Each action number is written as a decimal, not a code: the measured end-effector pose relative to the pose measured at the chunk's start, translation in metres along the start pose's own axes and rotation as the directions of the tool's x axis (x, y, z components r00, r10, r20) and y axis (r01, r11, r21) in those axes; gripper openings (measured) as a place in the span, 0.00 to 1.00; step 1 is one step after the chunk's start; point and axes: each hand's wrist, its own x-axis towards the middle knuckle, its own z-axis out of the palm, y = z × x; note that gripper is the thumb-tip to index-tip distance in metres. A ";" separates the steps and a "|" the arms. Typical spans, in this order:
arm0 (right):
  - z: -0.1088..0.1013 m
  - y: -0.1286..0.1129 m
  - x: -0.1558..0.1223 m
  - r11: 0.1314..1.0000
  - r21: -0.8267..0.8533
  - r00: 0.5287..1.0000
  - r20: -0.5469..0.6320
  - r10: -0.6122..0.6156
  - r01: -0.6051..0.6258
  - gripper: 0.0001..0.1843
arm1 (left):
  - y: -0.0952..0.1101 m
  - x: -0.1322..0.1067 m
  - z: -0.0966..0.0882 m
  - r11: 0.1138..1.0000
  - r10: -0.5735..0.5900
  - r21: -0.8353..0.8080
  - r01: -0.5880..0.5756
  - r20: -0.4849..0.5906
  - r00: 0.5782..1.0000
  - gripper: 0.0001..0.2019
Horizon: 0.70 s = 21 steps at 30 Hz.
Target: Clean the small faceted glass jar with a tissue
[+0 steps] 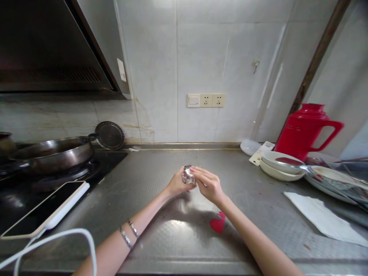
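Both my hands meet over the middle of the steel counter point(161, 214). My left hand point(177, 184) is closed around a small shiny silvery object point(188, 175), which looks like crumpled foil or a wrapper. My right hand point(207, 184) touches the same object from the right, its fingers pinched on it. Two bracelets circle my left wrist. A small red piece point(217, 223) lies on the counter below my right forearm.
A dark wok point(54, 153) sits on the stove at the left, with a round lid point(109, 135) leaning on the wall. A phone point(47, 209) with a white cable lies front left. A red jug point(306, 130), stacked bowls point(281, 165) and white paper point(322, 216) stand at the right.
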 end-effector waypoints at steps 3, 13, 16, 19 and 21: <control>-0.001 0.000 0.003 0.990 0.006 0.984 -0.105 0.143 -0.143 0.13 | 0.006 -0.003 0.002 0.999 0.041 0.011 -0.042 0.002 0.999 0.28; 0.004 -0.003 -0.002 0.991 -0.064 0.991 0.069 -0.115 0.119 0.19 | -0.003 0.001 -0.003 0.983 -0.054 0.169 0.074 -0.124 0.991 0.28; 0.001 0.000 -0.001 0.966 -0.131 0.966 0.157 -0.203 0.224 0.22 | -0.001 0.001 -0.003 0.963 -0.027 0.262 0.069 -0.160 0.987 0.26; -0.005 0.004 0.003 0.945 -0.211 0.962 0.166 -0.216 0.249 0.24 | 0.004 0.000 -0.001 0.942 0.041 0.335 0.021 -0.177 0.983 0.26; -0.008 0.004 0.004 0.934 -0.249 0.961 0.169 -0.217 0.255 0.25 | 0.007 -0.002 0.001 0.919 0.077 0.393 -0.006 -0.165 0.983 0.26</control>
